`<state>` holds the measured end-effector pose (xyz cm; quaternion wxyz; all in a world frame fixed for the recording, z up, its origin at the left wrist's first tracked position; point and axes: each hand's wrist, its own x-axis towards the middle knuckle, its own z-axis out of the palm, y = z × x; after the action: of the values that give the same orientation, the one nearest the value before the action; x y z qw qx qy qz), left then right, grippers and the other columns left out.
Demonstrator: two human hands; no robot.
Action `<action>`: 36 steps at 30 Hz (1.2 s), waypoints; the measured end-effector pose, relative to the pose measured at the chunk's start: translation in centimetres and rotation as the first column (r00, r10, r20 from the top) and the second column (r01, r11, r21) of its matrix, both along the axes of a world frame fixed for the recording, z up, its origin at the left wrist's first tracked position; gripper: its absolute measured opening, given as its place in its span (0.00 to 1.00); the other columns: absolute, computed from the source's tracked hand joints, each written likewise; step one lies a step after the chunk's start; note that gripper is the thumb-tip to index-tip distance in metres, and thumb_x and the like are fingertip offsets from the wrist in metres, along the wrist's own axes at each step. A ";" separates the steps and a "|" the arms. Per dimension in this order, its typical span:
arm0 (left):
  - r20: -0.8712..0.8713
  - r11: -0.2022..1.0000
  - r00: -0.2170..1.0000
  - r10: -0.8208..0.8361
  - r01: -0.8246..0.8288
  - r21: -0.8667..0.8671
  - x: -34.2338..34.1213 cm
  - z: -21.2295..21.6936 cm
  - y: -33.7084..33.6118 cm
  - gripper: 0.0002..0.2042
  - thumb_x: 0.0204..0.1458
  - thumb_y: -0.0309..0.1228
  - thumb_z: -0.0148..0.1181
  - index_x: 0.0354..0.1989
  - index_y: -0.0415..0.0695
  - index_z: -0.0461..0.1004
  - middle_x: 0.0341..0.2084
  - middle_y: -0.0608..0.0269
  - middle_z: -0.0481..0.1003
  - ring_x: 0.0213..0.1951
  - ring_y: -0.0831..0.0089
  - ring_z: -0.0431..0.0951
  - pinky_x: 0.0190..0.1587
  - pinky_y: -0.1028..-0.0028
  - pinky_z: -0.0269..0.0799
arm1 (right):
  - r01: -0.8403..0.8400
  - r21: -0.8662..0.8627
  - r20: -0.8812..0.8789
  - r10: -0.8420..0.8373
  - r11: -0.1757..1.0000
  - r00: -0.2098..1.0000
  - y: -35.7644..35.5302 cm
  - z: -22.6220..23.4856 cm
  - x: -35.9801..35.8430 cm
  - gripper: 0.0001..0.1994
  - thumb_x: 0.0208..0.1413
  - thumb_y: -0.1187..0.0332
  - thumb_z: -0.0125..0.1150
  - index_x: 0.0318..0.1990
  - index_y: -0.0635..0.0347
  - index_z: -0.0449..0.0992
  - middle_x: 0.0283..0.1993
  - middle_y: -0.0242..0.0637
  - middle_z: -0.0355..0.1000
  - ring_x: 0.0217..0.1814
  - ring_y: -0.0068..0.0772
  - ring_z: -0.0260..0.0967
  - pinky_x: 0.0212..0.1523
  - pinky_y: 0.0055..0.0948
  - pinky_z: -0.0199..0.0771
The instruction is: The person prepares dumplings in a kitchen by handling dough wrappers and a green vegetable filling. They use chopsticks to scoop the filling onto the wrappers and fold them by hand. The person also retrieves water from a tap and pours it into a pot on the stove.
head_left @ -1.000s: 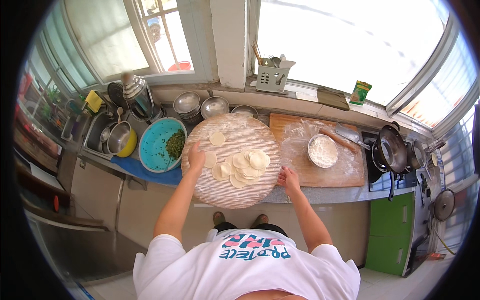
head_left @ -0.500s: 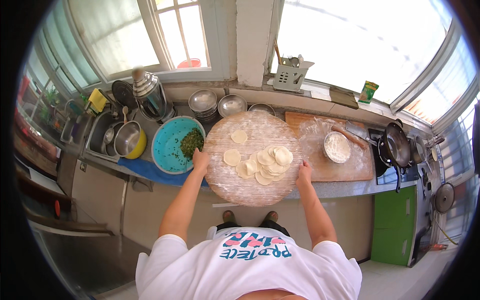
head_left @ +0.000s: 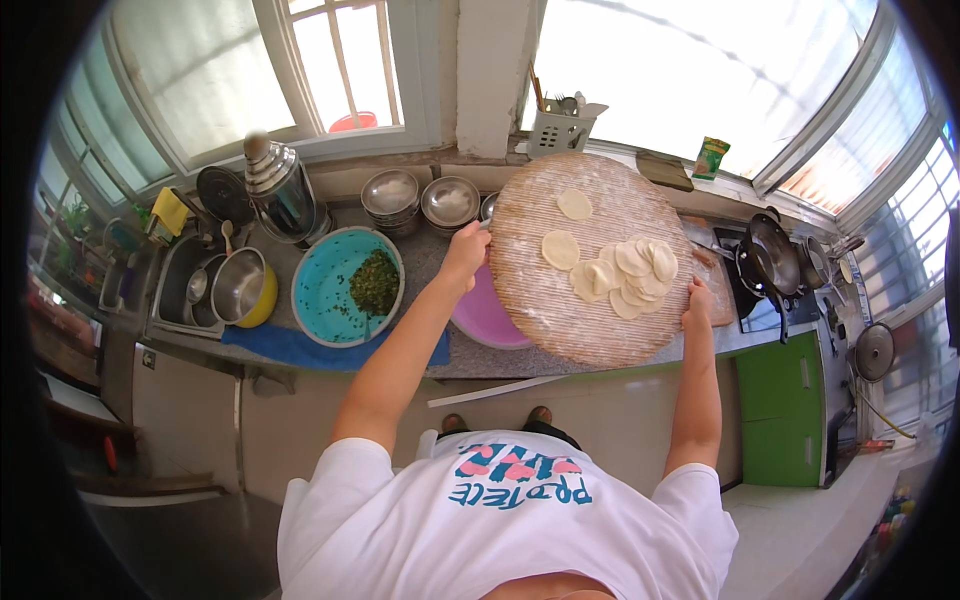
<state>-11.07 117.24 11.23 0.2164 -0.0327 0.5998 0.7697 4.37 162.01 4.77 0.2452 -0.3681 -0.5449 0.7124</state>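
Between my hands is a round ribbed tray, dusted with flour, held above the counter. My left hand is closed on its left edge, and my right hand grips the right edge. A pile of thin round dough wrappers lies on the tray's right part, with single wrappers apart from it toward the far left. Under the tray's left side shows part of a pink basin. The tray hides most of the wooden board.
Left of the tray, a turquoise basin contains chopped green filling and stands by a blue cloth. Metal bowls and a thermos sit behind. A wok rests on the stove at right.
I have moved the tray rightward and away from me, with both hands still on it. The pink basin has come into view, while the board is now mostly covered.
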 end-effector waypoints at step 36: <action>0.195 0.927 0.970 0.142 -0.062 -0.370 3.8 -8.8 -12.8 0.22 0.61 0.26 0.43 0.64 0.37 0.58 0.58 0.47 0.66 0.59 0.54 0.64 0.60 0.59 0.58 | -0.130 0.125 0.194 0.105 0.984 0.975 -13.8 -11.7 -7.5 0.21 0.52 0.80 0.50 0.56 0.67 0.71 0.45 0.38 0.74 0.42 0.29 0.70 0.44 0.27 0.69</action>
<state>-7.27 104.48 2.46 0.2306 -0.1875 0.7011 0.6482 -3.16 148.22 -6.93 0.1751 -0.3827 -0.6340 0.6488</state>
